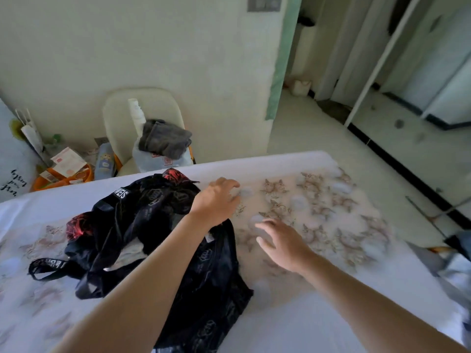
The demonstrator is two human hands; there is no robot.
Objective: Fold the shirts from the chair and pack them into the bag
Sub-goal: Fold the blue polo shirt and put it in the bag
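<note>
- Head view: black cloth bag with printed ring logos and lettered straps lies crumpled on the white bed with faded floral print, mouth slack, a red-patterned dark fabric showing at its far edge and again at the left side
- Left hand is past the bag's far right edge, fingers curled down, fingertips near or on the sheet; whether it pinches any cloth cannot be told (motion blur)
- Right hand hovers just right of the bag, palm down, fingers spread, holding nothing
- Cream padded chair stands beyond the bed against the wall; a dark grey folded-over garment sits on a pale blue one, well apart from both hands
- Judgement: step in hand looks like clearing or smoothing a flat patch of bed beside the bag for folding
- To do it well: flatten the sheet first, keep the bag's strap out of the fold area
- Prop the bag mouth open before the grey garment is fetched
- Risk: soft bag collapses on loading; one hand should hold the rim
</note>
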